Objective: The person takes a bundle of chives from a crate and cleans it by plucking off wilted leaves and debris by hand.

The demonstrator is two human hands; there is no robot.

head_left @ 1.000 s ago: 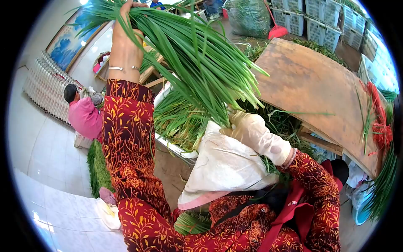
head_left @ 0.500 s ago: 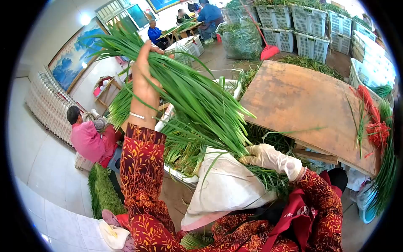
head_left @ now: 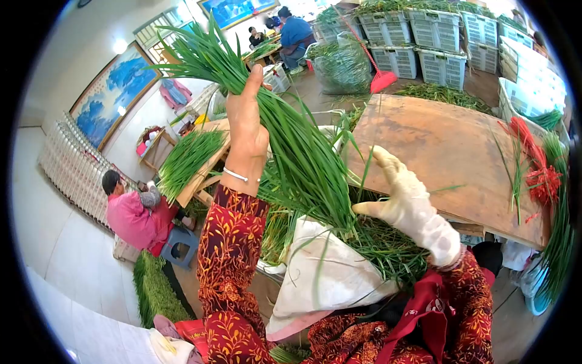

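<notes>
A bunch of Chinese chives (head_left: 303, 159) slants across the middle of the head view, leaf tips at upper left and pale stem ends at lower right. My left hand (head_left: 247, 130), bare with a bracelet at the wrist, is closed around its upper part. Just right of the stem ends is my right hand (head_left: 405, 193) in a cream glove, thumb and fingers spread, nothing gripped. Beneath the bunch, a white cloth (head_left: 330, 267) lies over my lap side, with loose chive leaves (head_left: 388, 246) heaped beside it.
A wooden board (head_left: 424, 142) on the right carries red ties (head_left: 541, 176) and a few stalks. Stacked crates (head_left: 436, 67) and a red dustpan (head_left: 382, 80) stand behind. A person in pink (head_left: 136, 218) sits at left by a chive-covered table (head_left: 194, 182); others sit farther back.
My right hand has come off the stem ends, opened and risen a little. My left hand has shifted right with the bunch, which now hangs more steeply. The head view has turned slightly.
</notes>
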